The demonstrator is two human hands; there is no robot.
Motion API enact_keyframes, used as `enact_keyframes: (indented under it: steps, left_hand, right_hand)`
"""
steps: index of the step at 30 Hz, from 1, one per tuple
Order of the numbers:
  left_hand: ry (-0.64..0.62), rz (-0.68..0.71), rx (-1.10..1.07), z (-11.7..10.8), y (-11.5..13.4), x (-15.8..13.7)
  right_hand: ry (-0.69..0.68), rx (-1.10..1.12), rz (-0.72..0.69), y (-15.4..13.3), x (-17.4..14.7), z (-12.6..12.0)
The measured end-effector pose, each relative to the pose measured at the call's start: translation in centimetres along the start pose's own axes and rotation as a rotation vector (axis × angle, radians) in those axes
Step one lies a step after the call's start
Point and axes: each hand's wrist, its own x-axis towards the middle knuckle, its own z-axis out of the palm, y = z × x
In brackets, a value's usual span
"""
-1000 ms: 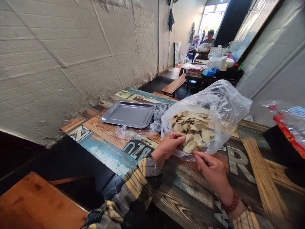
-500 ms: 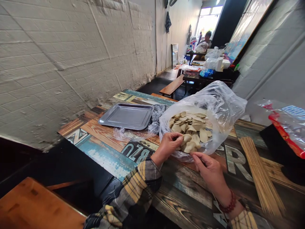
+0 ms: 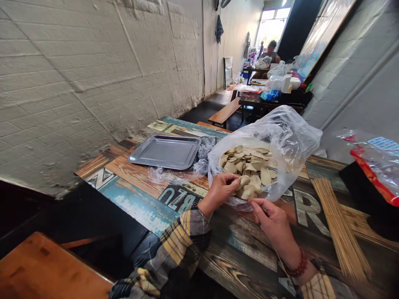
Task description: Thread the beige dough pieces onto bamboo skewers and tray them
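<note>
My left hand (image 3: 219, 192) pinches a pale, flat food slice (image 3: 244, 181) between thumb and fingers at the near edge of the pile. The exact kind of food cannot be told. Closed around a thin bamboo skewer (image 3: 282, 262), my right hand (image 3: 272, 220) has its fingertips close to the slices, and the stick runs back past the wrist. A heap of similar slices (image 3: 249, 160) fills the open mouth of a clear plastic bag (image 3: 294, 131) on the table. To the right lies a bundle of bamboo skewers (image 3: 339, 228).
A metal tray (image 3: 165, 151) rests on the patterned table (image 3: 137, 174), with crumpled plastic (image 3: 170, 176) beside it. At the right stands a black box (image 3: 358, 187) with red packaging (image 3: 372, 172). Farther back are a bench (image 3: 226, 111), a cluttered table and a person (image 3: 270, 53).
My hands stay almost still at the near edge of the bag. The view shifts very slightly, and the person in the background has moved a little.
</note>
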Motion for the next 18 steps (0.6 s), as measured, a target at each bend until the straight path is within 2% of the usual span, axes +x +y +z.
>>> enact_keyframes:
  steps: [9, 15, 18]
  left_hand:
    - [-0.095, -0.063, -0.071, -0.04, 0.60, -0.37]
    - [-0.039, -0.075, -0.209, -0.33, 0.65, -0.27]
    - [-0.051, -0.088, -0.299, -0.39, 0.67, -0.29]
  right_hand:
    - [-0.033, 0.150, 0.061, -0.35, 0.01, 0.08]
    - [-0.050, 0.356, 0.143, -0.50, 0.18, 0.15]
    - [-0.051, 0.475, 0.187, -0.25, 0.38, 0.28]
